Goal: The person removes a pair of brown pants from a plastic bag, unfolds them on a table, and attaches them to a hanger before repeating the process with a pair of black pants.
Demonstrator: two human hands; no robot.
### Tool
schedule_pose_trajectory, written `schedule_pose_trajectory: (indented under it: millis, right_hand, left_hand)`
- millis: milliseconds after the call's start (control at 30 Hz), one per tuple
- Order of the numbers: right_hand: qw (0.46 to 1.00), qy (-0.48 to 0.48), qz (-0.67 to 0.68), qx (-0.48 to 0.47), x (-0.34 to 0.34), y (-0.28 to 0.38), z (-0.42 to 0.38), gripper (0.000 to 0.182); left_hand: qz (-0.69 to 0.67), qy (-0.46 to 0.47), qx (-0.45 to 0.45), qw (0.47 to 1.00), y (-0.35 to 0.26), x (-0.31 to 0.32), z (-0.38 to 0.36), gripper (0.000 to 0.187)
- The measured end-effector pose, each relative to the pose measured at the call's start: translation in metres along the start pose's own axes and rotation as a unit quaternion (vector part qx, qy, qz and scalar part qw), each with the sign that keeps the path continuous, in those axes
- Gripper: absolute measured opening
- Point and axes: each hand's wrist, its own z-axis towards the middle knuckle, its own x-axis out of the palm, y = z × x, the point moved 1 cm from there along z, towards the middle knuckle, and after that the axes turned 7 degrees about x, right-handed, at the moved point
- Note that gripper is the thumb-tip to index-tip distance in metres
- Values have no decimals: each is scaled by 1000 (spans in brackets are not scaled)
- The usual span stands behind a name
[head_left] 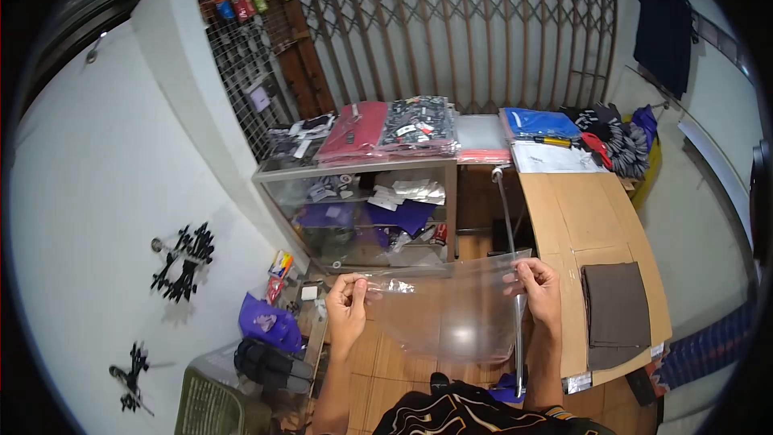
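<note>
Between my two hands a clear plastic bag (451, 314) is stretched out in front of my body, its upper edge held at both corners. My left hand (346, 304) pinches the left corner between thumb and fingers. At the other corner my right hand (538, 286) grips the plastic the same way, with its fingers partly seen through the film. To the right, a folded dark brown garment (616, 314) lies on a cardboard-covered table (568, 209); neither hand touches it. A metal pole (509, 225) stands close to my right hand.
Ahead is a glass display case (354, 221) with packed clothes (354, 130) on top. A blue packet (539, 122) lies at the table's far end. A purple bag (270, 322) and a green basket (205, 403) are at the lower left. A folding metal gate (459, 32) closes the back.
</note>
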Motion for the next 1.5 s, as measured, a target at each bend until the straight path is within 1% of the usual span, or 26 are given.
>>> schedule_pose_trajectory:
  millis: [100,200,333,467,500,600,633,733,767,867,900,933,1033,1133,1167,1300,1333,1400,1433,1467,1500]
  right_hand:
    - [999,-31,-8,-8,4,4,26,21]
    - [998,-70,-4,-7,1,-2,50,20]
    - [990,-133,-35,-36,-2,-11,89,20]
    - [974,-210,-64,-57,3,-10,129,19]
    - [971,-230,-44,-56,8,-8,139,19]
    - [959,-270,-26,-76,13,-8,168,19]
    - [952,-293,-47,-81,14,-9,177,20]
    - [936,-337,-46,-87,15,-15,202,22]
    - [933,-346,-51,-90,13,-18,212,23]
    - [919,-378,-61,-92,-3,-27,247,23]
    - [916,-384,-71,-95,-10,-30,261,23]
    - [911,-391,-76,-101,-14,-30,276,23]
    - [902,-402,-92,-130,-34,-24,328,24]
    - [899,-401,-116,-134,-65,-23,394,25]
    - [898,-400,-122,-138,-78,-25,419,25]
    - [897,-400,-142,-120,-115,-21,528,24]
    - [903,-386,-143,-125,-130,-25,559,25]
    - [905,-366,-164,-141,-149,-27,618,25]
    - [914,-347,-159,-136,-159,-29,646,25]
    - [904,-354,-182,-153,-169,-35,679,26]
    - [909,-343,-184,-150,-179,-41,709,26]
  left_hand:
    - [-22,23,-14,999,22,7,33,16]
    - [-45,51,3,998,42,22,74,17]
    - [-71,121,-17,990,84,43,135,15]
    - [-111,185,-16,976,115,70,200,9]
    - [-84,221,-8,972,125,74,218,10]
    - [-102,241,8,965,141,94,263,8]
    - [-103,247,10,963,148,101,278,11]
    - [-114,284,47,951,167,128,318,10]
    - [-110,303,47,945,174,138,331,4]
    - [-84,358,136,920,185,168,375,13]
    - [-63,372,121,918,191,179,388,21]
    - [-55,381,123,915,198,191,403,22]
    - [-50,399,134,906,216,234,447,24]
    - [-25,420,149,895,230,277,496,24]
    - [-11,424,171,889,235,292,513,26]
    - [49,416,163,893,266,354,583,28]
    - [85,430,132,889,266,368,602,29]
    - [75,409,153,897,297,401,638,29]
    - [72,434,63,896,304,415,656,31]
    - [48,433,37,899,319,429,674,31]
    - [24,431,11,902,341,443,692,32]
